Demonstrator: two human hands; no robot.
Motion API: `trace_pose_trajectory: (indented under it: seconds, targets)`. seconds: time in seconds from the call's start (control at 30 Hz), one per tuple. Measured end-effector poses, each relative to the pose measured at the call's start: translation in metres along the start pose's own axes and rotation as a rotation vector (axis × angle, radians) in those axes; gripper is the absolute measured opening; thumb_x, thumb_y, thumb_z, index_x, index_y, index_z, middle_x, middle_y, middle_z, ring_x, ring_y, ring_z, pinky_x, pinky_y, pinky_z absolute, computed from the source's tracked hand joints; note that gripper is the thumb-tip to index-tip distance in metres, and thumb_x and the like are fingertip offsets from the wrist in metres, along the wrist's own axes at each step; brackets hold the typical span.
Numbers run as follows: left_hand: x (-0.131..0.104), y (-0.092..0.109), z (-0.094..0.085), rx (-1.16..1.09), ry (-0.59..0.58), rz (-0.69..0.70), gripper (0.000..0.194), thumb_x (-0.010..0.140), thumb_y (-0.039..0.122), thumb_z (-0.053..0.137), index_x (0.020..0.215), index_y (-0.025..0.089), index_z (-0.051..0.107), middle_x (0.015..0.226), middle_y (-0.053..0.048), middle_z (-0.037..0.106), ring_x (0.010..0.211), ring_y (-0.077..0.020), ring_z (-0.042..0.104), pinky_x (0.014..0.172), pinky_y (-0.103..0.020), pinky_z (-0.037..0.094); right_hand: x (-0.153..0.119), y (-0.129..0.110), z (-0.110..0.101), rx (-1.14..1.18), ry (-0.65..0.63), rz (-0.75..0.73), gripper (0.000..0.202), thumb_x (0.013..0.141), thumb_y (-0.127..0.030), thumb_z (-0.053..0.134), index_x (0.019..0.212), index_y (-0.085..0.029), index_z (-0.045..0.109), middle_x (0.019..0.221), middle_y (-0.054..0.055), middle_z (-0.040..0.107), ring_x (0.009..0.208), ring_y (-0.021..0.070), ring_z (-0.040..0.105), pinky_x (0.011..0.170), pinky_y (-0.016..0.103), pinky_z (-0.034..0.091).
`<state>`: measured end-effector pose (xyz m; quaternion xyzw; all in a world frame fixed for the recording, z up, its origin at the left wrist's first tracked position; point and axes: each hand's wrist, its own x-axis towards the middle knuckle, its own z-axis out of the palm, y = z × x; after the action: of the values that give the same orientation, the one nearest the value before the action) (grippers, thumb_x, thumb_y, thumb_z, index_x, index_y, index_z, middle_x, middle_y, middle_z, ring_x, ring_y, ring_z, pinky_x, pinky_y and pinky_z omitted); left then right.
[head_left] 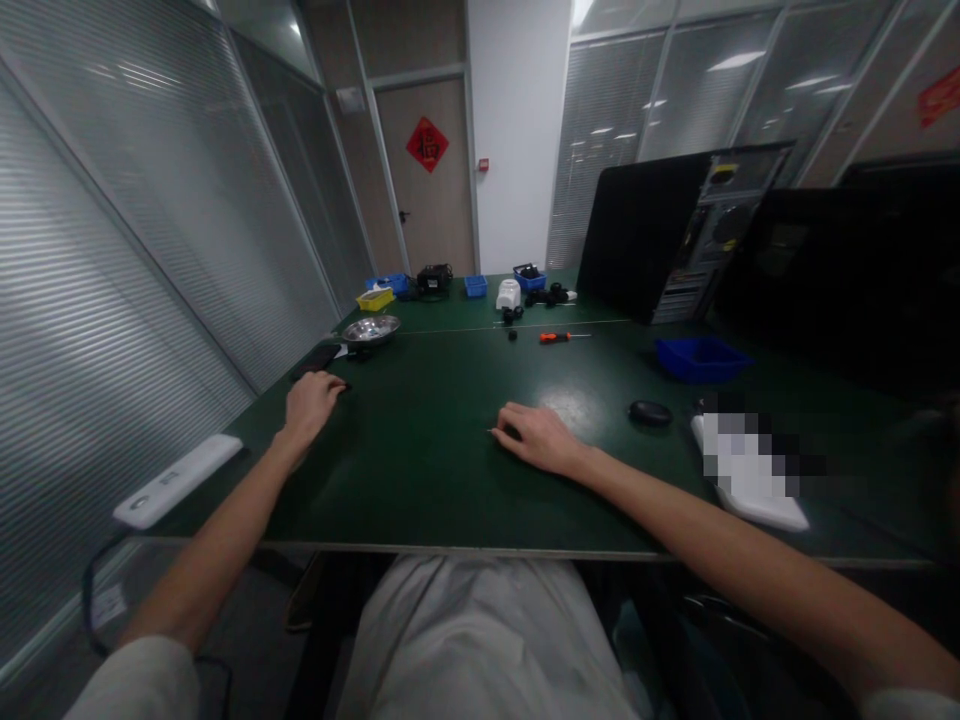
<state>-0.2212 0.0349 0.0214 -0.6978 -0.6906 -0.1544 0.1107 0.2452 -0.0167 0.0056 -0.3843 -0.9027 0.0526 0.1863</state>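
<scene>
Near the table's left side, my left hand (pixel 311 405) has its fingers closed on a small dark piece (pixel 346 387), too small to name. Just beyond that hand lie a black phone-like slab (pixel 318 360) and a round shiny metal bowl (pixel 371 330). My right hand (pixel 538 437) rests on the green table (pixel 420 450) around the middle, thumb and forefinger pinched together. A tiny thin light tip (pixel 490 431) pokes out of the pinch; its kind cannot be made out. Farther back, a screwdriver (pixel 556 338) with an orange and black handle lies flat beside a small black round part (pixel 512 336).
A black mouse (pixel 649 413), a blue tray (pixel 701 360) and a computer tower (pixel 675 235) stand to the right. A white power strip (pixel 180 480) lies at the left edge. Blue bins (pixel 475 287), a yellow bin (pixel 375 299) and a white device (pixel 508 294) line the back.
</scene>
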Motion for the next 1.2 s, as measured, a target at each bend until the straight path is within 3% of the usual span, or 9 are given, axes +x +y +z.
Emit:
trace_pose_trajectory:
  seconds: [0.23,0.3,0.37,0.47,0.67,1.0,1.2]
  targets:
    - [-0.028,0.166,-0.004,-0.531,-0.181,0.563,0.021,0.095,0.036,0.065,0.103,0.023,0.079,0.104,-0.008,0.071,0.097,-0.023,0.06,0.086,-0.035,0.046,0.0,-0.003,-0.001,-0.028,0.007,0.025,0.021,0.103,-0.039,0.052,0.101,-0.021,0.063,0.1,0.004,0.065,0.078,0.0148,0.059,0.064,0.027,0.032]
    - [-0.036,0.196,0.0,-0.595,-0.206,0.66,0.016,0.093,0.033,0.069,0.095,0.021,0.079,0.099,-0.008,0.071,0.096,-0.0227,0.059,0.086,-0.035,0.045,-0.001,-0.004,-0.002,-0.041,0.016,0.024,0.021,0.102,-0.039,0.052,0.101,-0.021,0.063,0.099,0.003,0.065,0.077,0.0145,0.058,0.064,0.028,0.031]
    - [-0.041,0.212,0.004,-0.657,-0.208,0.685,0.013,0.091,0.031,0.071,0.089,0.019,0.077,0.099,-0.008,0.069,0.097,-0.0224,0.06,0.088,-0.034,0.046,-0.001,-0.004,-0.002,-0.053,0.024,0.022,0.021,0.102,-0.039,0.053,0.1,-0.021,0.063,0.097,0.003,0.064,0.076,0.0144,0.057,0.063,0.028,0.03]
    - [-0.045,0.215,0.012,-0.777,-0.241,0.642,0.015,0.093,0.03,0.069,0.091,0.017,0.075,0.103,-0.008,0.069,0.095,-0.0198,0.061,0.085,-0.031,0.047,-0.001,-0.004,0.0,-0.071,0.031,0.025,0.021,0.101,-0.04,0.053,0.099,-0.022,0.063,0.096,0.002,0.064,0.075,0.0143,0.056,0.062,0.028,0.027]
    - [-0.045,0.208,0.02,-0.867,-0.303,0.532,0.029,0.092,0.035,0.07,0.112,0.014,0.074,0.095,-0.007,0.069,0.073,-0.0142,0.057,0.067,-0.025,0.045,0.0,-0.002,0.002,-0.075,0.019,0.035,0.02,0.1,-0.04,0.055,0.098,-0.022,0.064,0.097,0.002,0.065,0.073,0.0142,0.056,0.061,0.028,0.025]
    - [-0.049,0.211,0.019,-0.909,-0.273,0.58,0.022,0.094,0.034,0.068,0.107,0.019,0.079,0.107,-0.009,0.073,0.097,-0.0202,0.067,0.089,-0.031,0.05,-0.001,-0.004,-0.001,-0.048,0.001,0.01,0.02,0.101,-0.039,0.053,0.102,-0.022,0.064,0.099,0.003,0.064,0.076,0.0143,0.057,0.063,0.028,0.029]
    - [-0.049,0.21,0.017,-0.989,-0.251,0.513,0.022,0.093,0.032,0.07,0.107,0.019,0.08,0.107,-0.009,0.074,0.099,-0.0208,0.068,0.09,-0.032,0.051,-0.001,-0.003,0.002,0.008,0.068,-0.009,0.025,0.105,-0.04,0.047,0.102,-0.02,0.061,0.099,0.004,0.063,0.078,0.0147,0.056,0.064,0.027,0.031]
